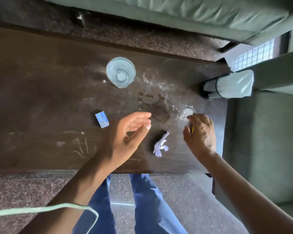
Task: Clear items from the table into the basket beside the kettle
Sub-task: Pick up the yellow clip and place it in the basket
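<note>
On the dark wooden table [41, 98] stand a clear glass tumbler [120, 71] at the back and a small clear round thing [187, 111] to the right. Between them lie several coins [145, 98] and a dark loop-shaped item [161, 111]. A blue card [102, 119] lies to the left and crumpled white paper [160, 146] near the front. My left hand [130, 130] hovers open over the table, palm turned right. My right hand [200, 130], blurred, curls round a thin yellow thing [192, 129], its fingertips at the small clear thing. Neither basket nor kettle is in view.
A green sofa cushion [176, 12] runs along the far side, and a green armrest [235, 85] juts over the table's right end. Speckled floor [15, 191] lies in front of the table. A pale green cord [41, 209] crosses my left forearm.
</note>
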The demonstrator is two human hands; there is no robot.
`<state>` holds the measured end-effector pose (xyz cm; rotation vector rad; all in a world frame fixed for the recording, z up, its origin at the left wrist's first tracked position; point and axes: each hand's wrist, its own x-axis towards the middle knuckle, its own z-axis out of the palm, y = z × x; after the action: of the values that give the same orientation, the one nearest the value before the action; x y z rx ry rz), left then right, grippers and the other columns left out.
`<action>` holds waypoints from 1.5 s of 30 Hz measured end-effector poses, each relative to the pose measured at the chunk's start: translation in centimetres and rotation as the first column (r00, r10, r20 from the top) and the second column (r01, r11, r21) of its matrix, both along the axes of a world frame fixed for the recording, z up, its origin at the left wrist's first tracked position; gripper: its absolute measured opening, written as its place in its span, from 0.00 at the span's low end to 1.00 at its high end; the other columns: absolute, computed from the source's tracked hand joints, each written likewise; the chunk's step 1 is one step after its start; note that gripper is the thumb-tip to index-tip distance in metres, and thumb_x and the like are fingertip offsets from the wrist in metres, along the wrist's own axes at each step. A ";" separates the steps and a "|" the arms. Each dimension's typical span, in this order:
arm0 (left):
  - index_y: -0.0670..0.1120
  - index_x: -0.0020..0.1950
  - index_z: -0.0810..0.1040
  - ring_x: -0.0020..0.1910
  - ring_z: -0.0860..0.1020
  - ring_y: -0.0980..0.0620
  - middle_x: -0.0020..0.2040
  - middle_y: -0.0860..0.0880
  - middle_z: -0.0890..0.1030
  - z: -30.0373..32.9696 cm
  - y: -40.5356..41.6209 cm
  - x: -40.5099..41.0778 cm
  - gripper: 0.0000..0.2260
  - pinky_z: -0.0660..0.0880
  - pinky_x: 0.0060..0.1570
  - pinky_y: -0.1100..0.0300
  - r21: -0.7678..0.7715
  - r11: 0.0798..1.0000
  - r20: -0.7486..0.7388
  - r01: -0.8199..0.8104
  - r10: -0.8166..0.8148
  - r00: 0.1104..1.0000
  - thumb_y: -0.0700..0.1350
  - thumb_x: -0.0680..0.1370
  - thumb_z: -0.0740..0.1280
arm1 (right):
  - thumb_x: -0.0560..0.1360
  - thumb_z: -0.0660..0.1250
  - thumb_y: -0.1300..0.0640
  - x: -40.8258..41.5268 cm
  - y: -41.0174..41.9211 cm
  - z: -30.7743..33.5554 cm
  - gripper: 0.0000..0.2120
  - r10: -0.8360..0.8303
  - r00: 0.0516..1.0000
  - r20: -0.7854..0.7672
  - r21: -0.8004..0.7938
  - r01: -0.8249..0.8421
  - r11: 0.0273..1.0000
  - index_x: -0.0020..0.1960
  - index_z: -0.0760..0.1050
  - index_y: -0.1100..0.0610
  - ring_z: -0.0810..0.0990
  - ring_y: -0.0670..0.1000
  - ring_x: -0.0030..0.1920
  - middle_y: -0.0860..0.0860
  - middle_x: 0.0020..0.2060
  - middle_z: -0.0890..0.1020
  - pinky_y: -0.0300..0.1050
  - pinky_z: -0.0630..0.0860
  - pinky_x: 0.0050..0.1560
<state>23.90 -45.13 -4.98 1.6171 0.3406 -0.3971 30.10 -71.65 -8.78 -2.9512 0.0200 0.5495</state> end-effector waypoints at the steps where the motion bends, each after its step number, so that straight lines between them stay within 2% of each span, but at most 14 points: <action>1: 0.53 0.70 0.84 0.63 0.85 0.65 0.61 0.57 0.89 -0.4 -1.0 0.2 0.18 0.76 0.64 0.73 -0.012 1.000 -0.017 0.014 -0.014 1.000 0.54 0.82 0.69 | 0.77 0.71 0.60 0.2 -0.8 -0.5 0.14 -0.046 0.999 0.006 -0.008 0.046 0.999 0.63 0.81 0.57 0.77 0.64 0.62 0.59 0.62 0.79 0.53 0.76 0.59; 8: 0.54 0.72 0.82 0.67 0.84 0.62 0.67 0.55 0.87 -2.9 -6.0 0.6 0.20 0.77 0.68 0.68 -0.036 0.996 -0.079 0.079 -0.082 0.993 0.55 0.80 0.70 | 0.69 0.69 0.57 1.0 -3.0 -2.7 0.23 -0.248 0.965 -0.086 0.110 0.257 0.960 0.64 0.71 0.58 0.77 0.63 0.51 0.61 0.56 0.76 0.49 0.67 0.45; 14: 0.61 0.69 0.82 0.61 0.84 0.70 0.63 0.61 0.87 -3.6 -7.5 0.8 0.24 0.76 0.55 0.77 0.005 0.997 -0.143 0.079 -0.077 0.987 0.65 0.75 0.68 | 0.71 0.68 0.62 1.1 -3.4 -2.7 0.19 -0.298 0.951 -0.080 0.133 0.306 0.943 0.61 0.70 0.58 0.78 0.65 0.48 0.60 0.50 0.81 0.49 0.65 0.43; 17: 0.59 0.72 0.81 0.60 0.83 0.73 0.62 0.64 0.85 -4.0 -7.6 1.1 0.28 0.76 0.55 0.77 0.023 0.996 -0.153 0.090 -0.086 0.985 0.67 0.75 0.67 | 0.71 0.67 0.56 1.0 -3.1 -1.6 0.16 -0.312 0.949 -0.040 0.172 0.314 0.934 0.58 0.72 0.56 0.80 0.63 0.46 0.55 0.47 0.83 0.49 0.68 0.42; 19: 0.58 0.74 0.81 0.62 0.85 0.67 0.63 0.62 0.86 -4.4 -7.6 1.1 0.29 0.78 0.60 0.70 0.022 0.997 -0.151 0.073 -0.069 0.986 0.66 0.75 0.68 | 0.69 0.69 0.52 0.6 -2.4 -0.4 0.15 -0.299 0.953 -0.048 0.287 0.300 0.910 0.55 0.74 0.54 0.81 0.58 0.43 0.51 0.44 0.83 0.51 0.76 0.44; 21: 0.58 0.73 0.81 0.64 0.85 0.63 0.63 0.62 0.87 -4.4 -7.7 1.3 0.28 0.79 0.63 0.66 0.015 0.999 -0.152 0.045 -0.043 0.988 0.66 0.76 0.69 | 0.72 0.74 0.55 0.1 -1.1 0.9 0.12 -0.279 0.958 -0.062 0.422 0.279 0.863 0.53 0.76 0.54 0.82 0.55 0.39 0.47 0.41 0.83 0.55 0.81 0.46; 24: 0.60 0.68 0.83 0.62 0.85 0.65 0.59 0.63 0.88 -4.0 -7.8 1.6 0.23 0.78 0.61 0.71 0.012 1.000 -0.170 -0.020 0.021 0.985 0.65 0.75 0.70 | 0.71 0.78 0.57 -0.9 1.2 2.2 0.12 -0.288 0.942 -0.175 0.600 0.334 0.727 0.51 0.79 0.55 0.83 0.48 0.35 0.44 0.37 0.84 0.54 0.84 0.44; 28: 0.61 0.57 0.83 0.54 0.87 0.64 0.50 0.61 0.90 -4.2 -7.9 1.8 0.15 0.82 0.58 0.61 -0.049 0.988 -0.239 -0.148 0.133 0.962 0.62 0.73 0.74 | 0.70 0.78 0.62 -1.8 4.4 2.9 0.10 -0.264 0.919 -0.293 0.702 0.394 0.593 0.46 0.82 0.50 0.86 0.45 0.37 0.46 0.37 0.87 0.51 0.86 0.44; 33: 0.45 0.68 0.84 0.49 0.86 0.68 0.52 0.57 0.88 -3.6 -6.9 1.4 0.10 0.81 0.52 0.69 -0.066 0.947 -0.229 -0.313 0.291 0.929 0.44 0.87 0.70 | 0.71 0.75 0.67 -2.6 7.6 2.8 0.17 -0.205 0.905 -0.373 0.777 0.425 0.465 0.47 0.82 0.45 0.89 0.51 0.39 0.50 0.40 0.89 0.56 0.87 0.47; 36: 0.47 0.63 0.84 0.50 0.87 0.64 0.52 0.55 0.88 -3.0 -6.3 1.2 0.08 0.82 0.49 0.68 -0.045 0.921 -0.186 -0.387 0.372 0.909 0.41 0.89 0.66 | 0.73 0.74 0.68 -3.0 8.3 2.8 0.15 -0.164 0.902 -0.400 0.804 0.431 0.410 0.50 0.83 0.48 0.89 0.48 0.42 0.49 0.42 0.90 0.48 0.86 0.49; 38: 0.51 0.61 0.83 0.50 0.88 0.57 0.52 0.52 0.90 -2.6 -5.8 1.3 0.08 0.83 0.44 0.65 -0.070 0.907 -0.207 -0.415 0.394 0.895 0.43 0.90 0.64 | 0.73 0.73 0.67 -3.2 8.1 2.7 0.14 -0.162 0.922 -0.351 0.790 0.385 0.477 0.51 0.84 0.50 0.89 0.46 0.44 0.47 0.44 0.90 0.48 0.87 0.51; 40: 0.51 0.62 0.82 0.50 0.90 0.52 0.52 0.48 0.90 -2.4 -5.0 1.4 0.08 0.86 0.44 0.60 -0.121 0.894 -0.219 -0.432 0.401 0.890 0.42 0.90 0.63 | 0.73 0.73 0.63 -3.2 7.4 2.4 0.11 -0.175 0.959 -0.225 0.686 0.283 0.671 0.52 0.84 0.51 0.88 0.44 0.44 0.45 0.45 0.89 0.49 0.86 0.50; 43: 0.51 0.61 0.82 0.43 0.88 0.53 0.48 0.51 0.90 -2.8 -3.4 1.4 0.09 0.87 0.41 0.59 -0.093 0.895 -0.154 -0.436 0.420 0.894 0.42 0.90 0.63 | 0.75 0.74 0.53 -3.3 6.3 1.6 0.11 -0.079 0.992 -0.101 0.385 0.112 0.916 0.57 0.81 0.48 0.84 0.50 0.51 0.46 0.52 0.85 0.51 0.82 0.53; 45: 0.53 0.59 0.82 0.35 0.85 0.56 0.43 0.53 0.90 -3.2 -2.4 1.4 0.08 0.82 0.33 0.63 -0.050 0.899 -0.105 -0.435 0.428 0.898 0.43 0.90 0.64 | 0.75 0.74 0.44 -3.7 5.9 0.9 0.19 0.004 0.984 -0.180 0.177 0.028 0.984 0.64 0.75 0.46 0.80 0.55 0.59 0.49 0.59 0.79 0.50 0.79 0.56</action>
<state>25.26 -47.55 -8.14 1.4039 0.7320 -0.1392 26.39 -65.77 -7.93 -2.7179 0.0075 0.7711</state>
